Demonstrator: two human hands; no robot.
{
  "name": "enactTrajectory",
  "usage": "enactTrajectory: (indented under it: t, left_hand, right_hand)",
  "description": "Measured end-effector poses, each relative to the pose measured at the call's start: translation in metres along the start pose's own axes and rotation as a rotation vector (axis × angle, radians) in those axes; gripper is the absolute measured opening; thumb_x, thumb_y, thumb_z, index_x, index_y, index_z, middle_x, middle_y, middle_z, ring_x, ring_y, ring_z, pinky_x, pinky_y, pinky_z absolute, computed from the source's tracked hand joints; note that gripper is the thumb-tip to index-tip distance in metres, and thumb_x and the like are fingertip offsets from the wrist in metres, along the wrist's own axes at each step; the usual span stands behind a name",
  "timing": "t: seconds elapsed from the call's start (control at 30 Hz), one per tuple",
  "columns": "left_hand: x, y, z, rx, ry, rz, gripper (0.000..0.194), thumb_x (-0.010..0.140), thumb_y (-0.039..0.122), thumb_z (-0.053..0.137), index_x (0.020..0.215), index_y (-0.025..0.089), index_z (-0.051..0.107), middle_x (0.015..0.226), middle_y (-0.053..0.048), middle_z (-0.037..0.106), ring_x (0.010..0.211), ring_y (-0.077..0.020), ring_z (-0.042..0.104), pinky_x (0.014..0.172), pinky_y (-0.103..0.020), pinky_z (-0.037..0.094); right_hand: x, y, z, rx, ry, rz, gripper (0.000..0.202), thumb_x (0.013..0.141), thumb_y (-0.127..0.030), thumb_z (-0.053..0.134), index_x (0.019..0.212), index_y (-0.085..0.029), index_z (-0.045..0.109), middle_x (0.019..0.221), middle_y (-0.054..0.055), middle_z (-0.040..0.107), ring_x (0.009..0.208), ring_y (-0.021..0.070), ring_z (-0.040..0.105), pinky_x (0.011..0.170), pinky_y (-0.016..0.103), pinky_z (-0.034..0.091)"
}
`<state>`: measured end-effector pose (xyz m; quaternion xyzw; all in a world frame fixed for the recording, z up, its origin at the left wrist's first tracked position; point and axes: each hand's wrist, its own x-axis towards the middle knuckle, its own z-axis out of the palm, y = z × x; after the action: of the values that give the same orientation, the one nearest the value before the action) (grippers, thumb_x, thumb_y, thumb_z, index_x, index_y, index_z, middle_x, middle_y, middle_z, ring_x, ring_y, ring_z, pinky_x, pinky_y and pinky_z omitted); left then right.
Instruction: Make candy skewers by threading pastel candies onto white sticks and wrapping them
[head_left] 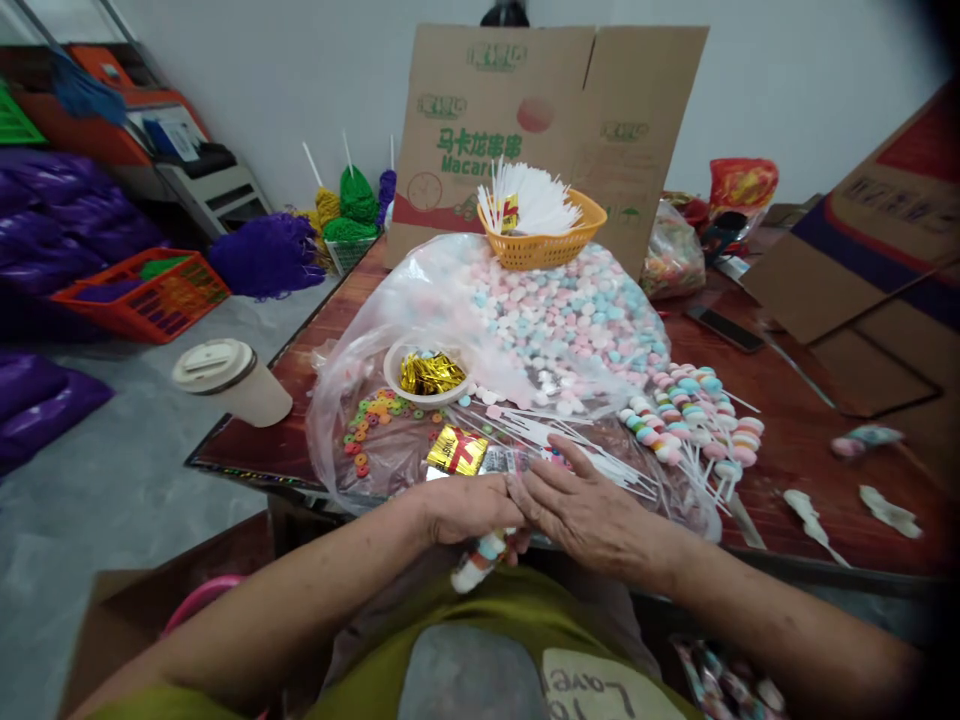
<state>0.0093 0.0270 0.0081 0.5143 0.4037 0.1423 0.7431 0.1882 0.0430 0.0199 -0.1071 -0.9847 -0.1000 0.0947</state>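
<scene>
My left hand point(474, 505) is closed around a marshmallow skewer point(480, 562), just below the table's front edge. The skewer's colored lower end pokes out under that hand; the rest is covered. Across the left fingers lies my right hand point(581, 510), its visible fingers stretched out and slightly apart, its palm side hidden. Right beyond the hands is a gold packet of twist ties point(457, 450). White sticks point(600, 455) are strewn behind the right hand. Finished marshmallow skewers point(694, 415) are piled to the right.
Loose marshmallows point(577, 310) spread over a plastic bag, with a yellow basket point(544, 245) of white sticks behind. A bowl point(427, 395) holds gold ties near ring candies point(362, 450). A lidded cup point(240, 380) stands at the left edge. A phone point(724, 328) lies right.
</scene>
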Motion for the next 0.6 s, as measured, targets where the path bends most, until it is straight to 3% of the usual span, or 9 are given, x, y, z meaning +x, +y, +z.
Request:
enactTrajectory:
  t: [0.1, 0.17, 0.23, 0.3, 0.4, 0.47, 0.5, 0.53, 0.6]
  left_hand:
    - [-0.003, 0.002, -0.008, 0.07, -0.124, -0.08, 0.007, 0.065, 0.021, 0.05, 0.059, 0.016, 0.049, 0.052, 0.002, 0.052, 0.046, -0.0099, 0.051, 0.05, -0.023, 0.043]
    - [-0.008, 0.003, -0.012, 0.341, -0.084, -0.062, 0.009, 0.068, 0.02, 0.051, 0.061, 0.018, 0.047, 0.052, 0.003, 0.051, 0.047, -0.0117, 0.052, 0.048, -0.023, 0.042]
    - [-0.015, 0.002, -0.015, 0.768, 0.069, 0.052, 0.01, 0.07, 0.018, 0.052, 0.061, 0.019, 0.048, 0.054, 0.0, 0.053, 0.05, -0.0146, 0.053, 0.047, -0.024, 0.041]
    - [-0.025, -0.004, -0.021, 1.19, 0.279, 0.252, 0.004, 0.072, 0.015, 0.051, 0.069, 0.018, 0.053, 0.061, -0.004, 0.058, 0.055, -0.0175, 0.054, 0.049, -0.026, 0.041]
    - [-0.045, -0.022, -0.031, 1.5, 0.453, 0.583, 0.013, 0.078, 0.014, 0.046, 0.087, 0.015, 0.056, 0.071, -0.008, 0.06, 0.062, -0.0193, 0.055, 0.056, -0.03, 0.042]
    - [-0.058, -0.037, -0.038, 1.43, 0.544, 0.721, 0.016, 0.083, 0.017, 0.041, 0.088, 0.015, 0.056, 0.071, -0.008, 0.06, 0.064, -0.0185, 0.055, 0.059, -0.03, 0.042]
    - [-0.063, -0.044, -0.041, 1.295, 0.617, 0.726, 0.019, 0.085, 0.018, 0.039, 0.085, 0.015, 0.057, 0.071, -0.007, 0.06, 0.065, -0.0179, 0.055, 0.06, -0.03, 0.042]
    - [-0.068, -0.05, -0.044, 1.091, 0.713, 0.686, 0.02, 0.086, 0.02, 0.038, 0.082, 0.015, 0.058, 0.071, -0.007, 0.06, 0.066, -0.0171, 0.055, 0.061, -0.029, 0.042]
    - [-0.073, -0.061, -0.049, 0.5, 0.881, 0.483, 0.021, 0.085, 0.027, 0.042, 0.076, 0.016, 0.058, 0.068, -0.004, 0.058, 0.065, -0.0151, 0.055, 0.06, -0.026, 0.041]
  right_hand:
    - [0.004, -0.006, 0.014, 0.021, -0.067, -0.002, 0.021, 0.085, -0.011, 0.037, 0.093, -0.012, 0.057, 0.076, 0.009, 0.06, 0.076, 0.0223, 0.051, 0.091, 0.053, 0.031]
    - [0.008, -0.01, 0.019, 0.149, -0.14, 0.085, 0.017, 0.082, -0.011, 0.039, 0.081, -0.014, 0.056, 0.072, 0.01, 0.058, 0.071, 0.0221, 0.05, 0.082, 0.05, 0.037]
    - [0.017, -0.014, 0.022, 0.472, -0.2, 0.306, 0.014, 0.079, -0.015, 0.039, 0.078, -0.015, 0.053, 0.074, 0.01, 0.058, 0.07, 0.022, 0.05, 0.074, 0.046, 0.04]
    - [0.028, -0.018, 0.023, 0.941, -0.27, 0.586, 0.013, 0.077, -0.02, 0.035, 0.073, -0.017, 0.047, 0.063, 0.004, 0.052, 0.059, 0.0186, 0.049, 0.064, 0.039, 0.044]
    - [0.049, -0.02, 0.023, 1.491, -0.472, 0.817, 0.012, 0.073, -0.022, 0.025, 0.063, -0.022, 0.032, 0.041, -0.007, 0.026, 0.035, 0.0114, 0.032, 0.044, 0.03, 0.043]
    - [0.069, -0.013, 0.022, 1.646, -0.629, 0.801, 0.015, 0.073, -0.024, 0.024, 0.059, -0.022, 0.03, 0.037, -0.009, 0.022, 0.03, 0.0097, 0.027, 0.038, 0.027, 0.041]
    - [0.081, -0.004, 0.022, 1.661, -0.672, 0.749, 0.019, 0.076, -0.026, 0.025, 0.059, -0.021, 0.034, 0.038, -0.007, 0.029, 0.031, 0.0097, 0.033, 0.039, 0.026, 0.041]
    - [0.096, 0.007, 0.021, 1.559, -0.666, 0.692, 0.025, 0.08, -0.028, 0.025, 0.061, -0.019, 0.04, 0.042, -0.005, 0.039, 0.036, 0.0101, 0.041, 0.042, 0.025, 0.043]
    - [0.133, 0.037, 0.022, 1.113, -0.536, 0.571, 0.035, 0.089, -0.033, 0.024, 0.075, -0.016, 0.051, 0.065, 0.002, 0.058, 0.057, 0.0116, 0.057, 0.055, 0.024, 0.048]
